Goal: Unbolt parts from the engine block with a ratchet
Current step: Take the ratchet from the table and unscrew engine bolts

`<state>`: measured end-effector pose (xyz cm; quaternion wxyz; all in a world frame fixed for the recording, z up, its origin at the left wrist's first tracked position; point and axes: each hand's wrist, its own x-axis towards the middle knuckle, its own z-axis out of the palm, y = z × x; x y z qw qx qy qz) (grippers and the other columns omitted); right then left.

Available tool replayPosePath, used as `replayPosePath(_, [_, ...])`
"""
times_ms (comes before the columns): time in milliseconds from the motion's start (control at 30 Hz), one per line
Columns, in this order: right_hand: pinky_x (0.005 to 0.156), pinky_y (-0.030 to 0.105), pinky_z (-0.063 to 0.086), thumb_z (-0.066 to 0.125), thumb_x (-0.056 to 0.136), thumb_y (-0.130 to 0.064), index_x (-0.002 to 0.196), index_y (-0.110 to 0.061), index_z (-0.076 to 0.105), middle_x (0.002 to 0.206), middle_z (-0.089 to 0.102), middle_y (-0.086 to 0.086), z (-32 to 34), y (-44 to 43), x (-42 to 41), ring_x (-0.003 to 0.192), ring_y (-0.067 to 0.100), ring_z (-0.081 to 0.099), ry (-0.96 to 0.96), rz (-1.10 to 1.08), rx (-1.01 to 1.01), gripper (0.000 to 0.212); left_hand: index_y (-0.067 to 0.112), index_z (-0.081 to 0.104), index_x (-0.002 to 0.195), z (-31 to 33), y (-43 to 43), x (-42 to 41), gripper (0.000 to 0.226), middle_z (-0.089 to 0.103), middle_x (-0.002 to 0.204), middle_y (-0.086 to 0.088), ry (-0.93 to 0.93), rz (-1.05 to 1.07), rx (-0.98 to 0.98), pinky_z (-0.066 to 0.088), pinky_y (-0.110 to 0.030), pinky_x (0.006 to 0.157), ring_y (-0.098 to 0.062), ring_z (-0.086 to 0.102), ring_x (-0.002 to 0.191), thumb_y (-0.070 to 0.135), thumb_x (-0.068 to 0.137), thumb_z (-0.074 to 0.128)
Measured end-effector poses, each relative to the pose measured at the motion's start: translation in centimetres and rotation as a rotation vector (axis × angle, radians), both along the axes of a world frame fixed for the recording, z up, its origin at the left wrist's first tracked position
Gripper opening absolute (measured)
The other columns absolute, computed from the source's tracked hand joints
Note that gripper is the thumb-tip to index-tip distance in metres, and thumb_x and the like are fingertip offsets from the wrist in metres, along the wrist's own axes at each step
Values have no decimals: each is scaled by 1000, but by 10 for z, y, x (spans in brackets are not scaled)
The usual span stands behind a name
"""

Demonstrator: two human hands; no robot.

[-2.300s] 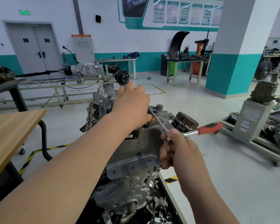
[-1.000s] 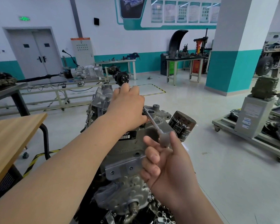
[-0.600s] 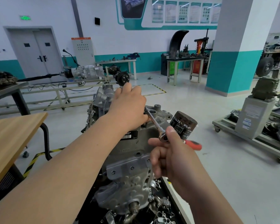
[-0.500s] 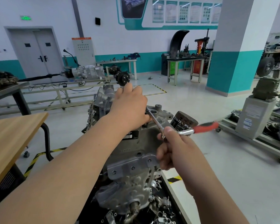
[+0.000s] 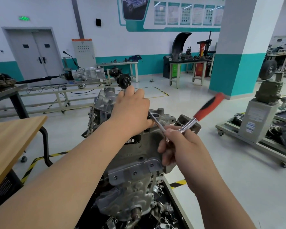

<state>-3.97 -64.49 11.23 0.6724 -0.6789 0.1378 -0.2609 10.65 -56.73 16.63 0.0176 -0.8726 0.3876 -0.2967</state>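
- At the near end of the long bar, the fingers (image 5: 163, 147) of the right hand (image 5: 182, 146) are curled tight round the head of the ratchet (image 5: 197, 116). Gripping at the head, not out on the red grip (image 5: 210, 104), suits spinning a bolt that turns easily, I judge.
- That red grip sticks up and away to the right, blurred and free of any hand.
- From the fist, the bar (image 5: 157, 124) slants up and away to the top far edge of the engine block (image 5: 139, 151), where its end passes under the left hand (image 5: 132, 113).
- Over that top edge, the left hand's fingers (image 5: 130, 92) are bent down with their tips hidden. Its thumb side lies against the bar's far end, probably to steady the socket on the bolt. Whether it actually pinches the bar cannot be told, and the bolt itself is hidden.
- Between the two forearms the engine block stands upright, with a tray (image 5: 175, 205) of loose metal parts at its foot.
- On the block's right side sits a black oil filter (image 5: 182, 120), just beside the bar and beneath the ratchet's shank. It is the nearest thing to the handle's sweep and may limit the swing.
- Well apart on the left is a wooden table (image 5: 10, 138), and well apart on the right a grey cart (image 5: 254, 146). Neither looks to be in the way.
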Motion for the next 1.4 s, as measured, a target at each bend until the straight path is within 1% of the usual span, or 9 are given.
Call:
replayPosePath(167, [39, 27, 34, 38, 101, -41, 93, -9, 59, 53, 48, 3, -4, 13, 0, 35, 15, 34, -89, 197, 725, 39, 23, 62, 115, 0, 0, 0, 58, 45, 107, 2, -4, 13, 2, 31, -41, 91, -23, 32, 107, 67, 78, 54])
replayPosePath(300, [36, 24, 33, 40, 95, -52, 92, -10, 62, 49, 40, -2, -7, 28, -2, 31, 11, 30, -178, 368, 1101, 48, 23, 63, 113, -2, 0, 0, 55, 45, 106, 2, -18, 8, -26, 31, -40, 90, -22, 30, 105, 65, 78, 56])
replayPosePath(433, [35, 23, 34, 38, 92, -59, 88, -6, 66, 47, 41, -2, -10, 36, -4, 29, 11, 32, -258, 509, 1346, 60, 23, 63, 109, -3, 0, 0, 53, 45, 106, 2, -29, 8, -19, 31, -40, 89, -23, 30, 104, 65, 79, 55])
replayPosePath(600, [37, 24, 33, 36, 92, -60, 89, -6, 64, 48, 40, -3, -10, 36, -5, 30, 11, 34, -330, 581, 1458, 61, 22, 62, 112, -4, 0, -1, 59, 45, 108, 1, -52, 8, 11, 29, -39, 87, -23, 28, 104, 70, 78, 55])
replayPosePath(933, [35, 24, 34, 48, 87, -56, 79, -8, 65, 47, 37, -2, -4, 24, -4, 31, 12, 30, -176, 386, 1090, 52, 23, 66, 112, 1, 0, -2, 54, 31, 96, 5, -10, 7, 37, 29, -39, 87, -23, 29, 104, 66, 82, 54])
replayPosePath(1100, [41, 26, 34, 40, 98, -46, 93, -8, 59, 50, 44, 2, -3, 12, 3, 35, 15, 34, -95, 195, 677, 42, 23, 67, 111, 2, -1, -1, 54, 33, 95, 5, -8, 5, 36, 30, -39, 88, -23, 29, 104, 67, 82, 53])
replayPosePath(1167, [44, 29, 36, 40, 100, -40, 87, -11, 57, 53, 51, 4, -1, 5, 3, 38, 18, 38, -64, 136, 473, 36, 23, 67, 111, 2, -1, -1, 55, 33, 95, 5, -14, 5, 30, 30, -39, 88, -23, 30, 104, 67, 82, 52])
replayPosePath(1267, [50, 32, 40, 47, 86, -44, 83, -12, 59, 57, 59, 3, 4, -2, 2, 41, 19, 47, 12, 85, 196, 34, 23, 68, 109, 1, 0, -1, 54, 34, 94, 5, -12, -4, 22, 30, -39, 87, -22, 29, 103, 66, 82, 51])
replayPosePath(1400, [40, 21, 43, 48, 92, -28, 96, -23, 58, 56, 61, -3, 17, -5, 1, 42, 13, 51, 24, 25, -62, 11, 23, 68, 110, 1, 0, -1, 53, 32, 95, 5, -7, 1, 23, 30, -40, 88, -23, 29, 103, 65, 84, 50])
